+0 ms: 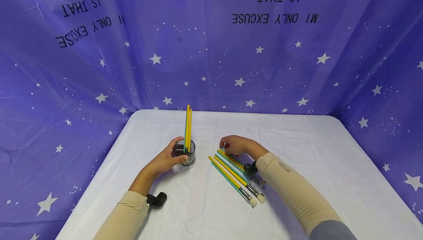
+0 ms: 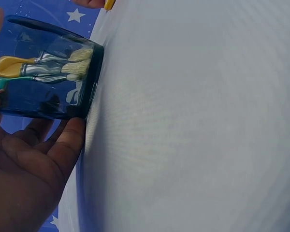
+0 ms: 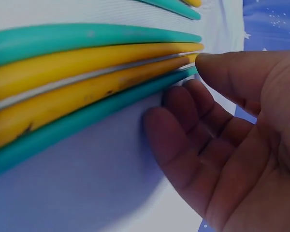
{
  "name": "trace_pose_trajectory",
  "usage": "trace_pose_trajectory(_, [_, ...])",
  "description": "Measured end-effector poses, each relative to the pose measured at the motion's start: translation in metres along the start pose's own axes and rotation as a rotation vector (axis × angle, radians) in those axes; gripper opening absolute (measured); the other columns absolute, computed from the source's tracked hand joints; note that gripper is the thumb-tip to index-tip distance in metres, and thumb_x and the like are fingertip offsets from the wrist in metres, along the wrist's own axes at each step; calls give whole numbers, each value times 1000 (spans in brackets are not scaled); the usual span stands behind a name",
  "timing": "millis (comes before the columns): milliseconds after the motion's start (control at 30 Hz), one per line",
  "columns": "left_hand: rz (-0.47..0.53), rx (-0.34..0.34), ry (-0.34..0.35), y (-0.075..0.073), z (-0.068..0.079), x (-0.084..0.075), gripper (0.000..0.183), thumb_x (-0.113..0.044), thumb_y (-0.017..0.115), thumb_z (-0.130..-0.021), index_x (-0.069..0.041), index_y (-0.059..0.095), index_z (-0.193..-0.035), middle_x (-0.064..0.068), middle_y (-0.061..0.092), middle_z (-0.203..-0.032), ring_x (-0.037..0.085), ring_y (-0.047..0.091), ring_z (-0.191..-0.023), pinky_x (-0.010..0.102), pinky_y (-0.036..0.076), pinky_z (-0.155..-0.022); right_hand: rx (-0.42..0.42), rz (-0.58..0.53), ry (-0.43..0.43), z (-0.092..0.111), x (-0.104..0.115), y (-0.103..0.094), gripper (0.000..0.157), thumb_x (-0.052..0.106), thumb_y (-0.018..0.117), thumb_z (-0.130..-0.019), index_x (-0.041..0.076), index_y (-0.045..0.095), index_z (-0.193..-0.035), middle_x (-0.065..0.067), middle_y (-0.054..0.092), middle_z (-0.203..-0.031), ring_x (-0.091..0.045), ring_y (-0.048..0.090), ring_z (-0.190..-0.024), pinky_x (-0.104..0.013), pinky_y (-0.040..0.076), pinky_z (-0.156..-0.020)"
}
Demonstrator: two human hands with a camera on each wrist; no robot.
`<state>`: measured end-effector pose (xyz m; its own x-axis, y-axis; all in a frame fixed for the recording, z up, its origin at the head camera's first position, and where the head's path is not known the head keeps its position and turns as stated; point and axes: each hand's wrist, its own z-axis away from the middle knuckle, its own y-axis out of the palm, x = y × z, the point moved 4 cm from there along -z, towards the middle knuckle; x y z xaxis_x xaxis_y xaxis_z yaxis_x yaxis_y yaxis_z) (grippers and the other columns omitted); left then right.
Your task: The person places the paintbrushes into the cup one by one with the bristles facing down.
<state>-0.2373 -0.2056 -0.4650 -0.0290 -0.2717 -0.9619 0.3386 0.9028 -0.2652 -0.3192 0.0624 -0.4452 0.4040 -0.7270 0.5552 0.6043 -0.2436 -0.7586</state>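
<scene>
My left hand (image 1: pixel 164 162) grips a dark clear glass (image 1: pixel 189 160), thumb on the near side and fingers around it. Three paintbrushes (image 2: pixel 53 68), two yellow and one teal, stand bristles-down inside. More yellow and teal paintbrushes (image 1: pixel 229 171) lie side by side to the right, bristles toward the near right. My right hand (image 1: pixel 236 145) is at the handle ends of the farthest ones. In the right wrist view the thumb (image 3: pixel 227 72) touches a yellow handle end, and the bent fingers lie beside the teal handle (image 3: pixel 96 113); a firm pinch does not show.
A white cloth (image 1: pixel 198 210) covers the table. Purple star-printed sheeting (image 1: pixel 211 56) hangs behind and at both sides. Each wrist carries a black camera, such as the left one (image 1: pixel 158 199).
</scene>
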Motion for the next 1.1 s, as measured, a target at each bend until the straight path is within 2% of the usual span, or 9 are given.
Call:
trace_pose_trajectory(200, [14,-4,-2,1,0,-1,78,-18,73,-92,-19,24,-152,21,54,-135,35,48,-129,47,34,-104,-8,-11,30,-2,-1,2,25,-6,56,-90,8,62,-110,-8,58,-92,-17,51,-72,-29,45,-65])
trace_pose_trajectory(467, [31,19,22,1,0,-2,77,-16,71,-94,-14,22,-153,24,52,-136,38,46,-131,48,33,-105,-29,-12,51,-1,-1,3,24,-6,57,-90,9,61,-109,-8,57,-88,-18,52,-68,-30,46,-61])
trace_pose_trajectory(833, [16,6,15,2,1,-3,77,-16,71,-93,-15,23,-153,22,53,-136,36,46,-130,47,33,-105,-36,-73,24,0,-3,4,20,-6,56,-92,6,62,-108,-5,50,-77,-16,47,-59,-29,42,-57])
trace_pose_trajectory(1100, [24,3,21,0,1,0,76,-16,71,-93,-15,24,-152,22,54,-135,36,46,-130,49,30,-107,-28,-115,22,3,-3,0,18,-2,58,-94,8,61,-108,-7,59,-94,-21,54,-60,-35,50,-60])
